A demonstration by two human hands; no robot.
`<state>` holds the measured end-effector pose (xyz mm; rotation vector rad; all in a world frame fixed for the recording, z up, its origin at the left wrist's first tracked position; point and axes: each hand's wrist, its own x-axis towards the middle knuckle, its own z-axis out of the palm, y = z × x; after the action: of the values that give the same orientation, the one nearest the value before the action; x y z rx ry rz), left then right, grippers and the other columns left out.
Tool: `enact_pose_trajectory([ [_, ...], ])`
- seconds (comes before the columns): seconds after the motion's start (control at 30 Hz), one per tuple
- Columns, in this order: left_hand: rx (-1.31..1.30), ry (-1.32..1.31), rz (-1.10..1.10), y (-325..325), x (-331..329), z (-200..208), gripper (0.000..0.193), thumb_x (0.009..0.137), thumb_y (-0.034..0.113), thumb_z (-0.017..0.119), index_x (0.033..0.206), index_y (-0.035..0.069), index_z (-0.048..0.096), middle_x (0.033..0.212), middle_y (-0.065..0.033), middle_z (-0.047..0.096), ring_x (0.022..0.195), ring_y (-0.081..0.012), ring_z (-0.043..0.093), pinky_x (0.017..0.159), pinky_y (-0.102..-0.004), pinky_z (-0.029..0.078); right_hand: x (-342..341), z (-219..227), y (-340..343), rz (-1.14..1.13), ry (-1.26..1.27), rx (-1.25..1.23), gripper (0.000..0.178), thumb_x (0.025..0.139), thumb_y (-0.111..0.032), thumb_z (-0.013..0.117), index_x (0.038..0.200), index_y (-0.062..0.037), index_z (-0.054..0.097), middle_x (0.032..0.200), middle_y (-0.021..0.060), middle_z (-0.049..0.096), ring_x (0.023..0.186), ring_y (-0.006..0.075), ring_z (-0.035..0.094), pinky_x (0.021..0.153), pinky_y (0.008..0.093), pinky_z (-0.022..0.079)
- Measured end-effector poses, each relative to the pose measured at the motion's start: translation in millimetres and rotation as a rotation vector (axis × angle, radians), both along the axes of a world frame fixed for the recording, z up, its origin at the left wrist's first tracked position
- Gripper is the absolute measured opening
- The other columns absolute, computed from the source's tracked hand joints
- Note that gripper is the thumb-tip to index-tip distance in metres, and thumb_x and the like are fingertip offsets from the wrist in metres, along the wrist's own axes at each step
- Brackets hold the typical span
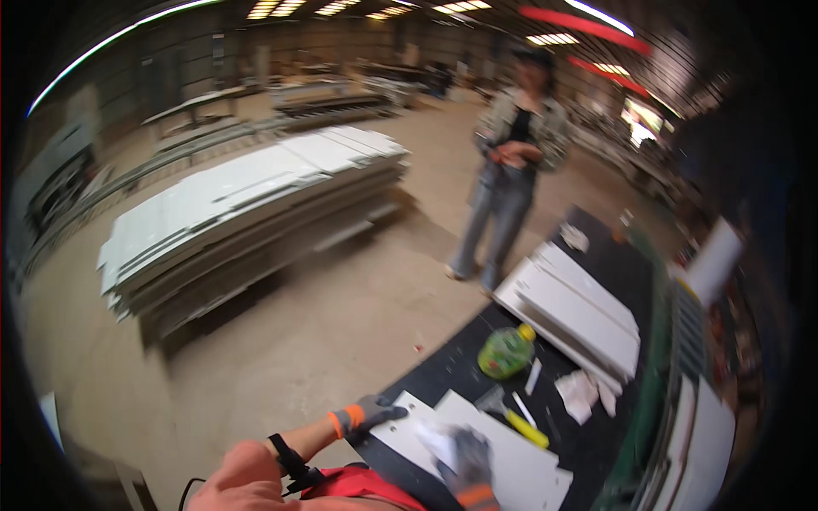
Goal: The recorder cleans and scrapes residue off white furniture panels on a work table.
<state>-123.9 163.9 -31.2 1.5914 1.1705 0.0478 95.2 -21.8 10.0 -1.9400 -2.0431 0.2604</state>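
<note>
On black tabletop (460,368), white panels (515,460); beyond, brown floor (319,341), stacked boards (256,179).

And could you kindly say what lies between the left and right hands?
In the head view, part of a white panel and a blurred white wad beside the right hand.

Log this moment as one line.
left grey-orange gloved hand: at flat white panel edge | right grey-orange gloved hand: holding blurred white cloth or paper | nearby: yellow-capped green plastic bottle on black table

left hand (382,412): at white panel (399,434) edge | right hand (470,456): on white cloth (436,444) | green bottle (504,354): near
</note>
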Motion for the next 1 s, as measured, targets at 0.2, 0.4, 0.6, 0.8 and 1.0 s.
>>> enact_pose_trajectory([
  [0.2, -0.258, -0.348, 0.118, -6, -14, 39, 0.059, 0.088, 0.058, 0.060, 0.106, 0.003, 0.070, 0.097, -0.0061, 0.068, 0.084, -0.0124, 0.063, 0.077, -0.0281, 0.049, 94, -12, -143, -0.972, -0.145, 0.048, 0.067, 0.095, -0.038, 0.058, 0.143, 0.0034, 0.038, 0.142, 0.0256, 0.047, 0.130, 0.0401, 0.044, 0.109, 0.0468, 0.036],
  [0.4, -0.912, -0.641, 0.108, -23, -17, 47, 0.051, 0.093, 0.033, 0.062, 0.133, 0.002, 0.054, 0.119, -0.0079, 0.067, 0.104, -0.0146, 0.066, 0.089, -0.0303, 0.054, 102, -4, -149, -0.856, 0.203, 0.261, 0.064, 0.094, -0.033, 0.058, 0.140, 0.0070, 0.040, 0.136, 0.0272, 0.051, 0.124, 0.0412, 0.050, 0.106, 0.0477, 0.040],
  [0.6, -0.798, -0.786, 0.061, -36, -23, 64, 0.055, 0.085, 0.010, 0.069, 0.135, 0.001, 0.050, 0.125, -0.0131, 0.063, 0.109, -0.0212, 0.065, 0.091, -0.0336, 0.055, 113, -18, -164, -1.047, 0.309, 0.365, 0.065, 0.094, -0.036, 0.056, 0.140, 0.0062, 0.040, 0.137, 0.0246, 0.051, 0.126, 0.0377, 0.048, 0.107, 0.0461, 0.038],
  [0.8, -0.440, -0.882, 0.392, -11, -48, 80, 0.034, 0.083, 0.006, 0.064, 0.114, -0.008, 0.061, 0.111, -0.0186, 0.067, 0.099, -0.0281, 0.069, 0.087, -0.0427, 0.058, 151, -25, -189, -1.216, 0.862, 0.805, 0.068, 0.095, -0.046, 0.052, 0.141, 0.0043, 0.042, 0.136, 0.0218, 0.053, 0.126, 0.0324, 0.049, 0.107, 0.0435, 0.038],
  [1.0, 0.904, -0.674, -0.185, 106, 76, 154, 0.046, 0.078, 0.017, 0.067, 0.118, -0.003, 0.058, 0.105, -0.0166, 0.066, 0.092, -0.0264, 0.068, 0.081, -0.0373, 0.057, 143, -42, -227, -1.429, 0.722, 0.864, 0.073, 0.096, -0.053, 0.052, 0.140, 0.0040, 0.042, 0.130, 0.0210, 0.057, 0.118, 0.0292, 0.054, 0.102, 0.0422, 0.042],
])
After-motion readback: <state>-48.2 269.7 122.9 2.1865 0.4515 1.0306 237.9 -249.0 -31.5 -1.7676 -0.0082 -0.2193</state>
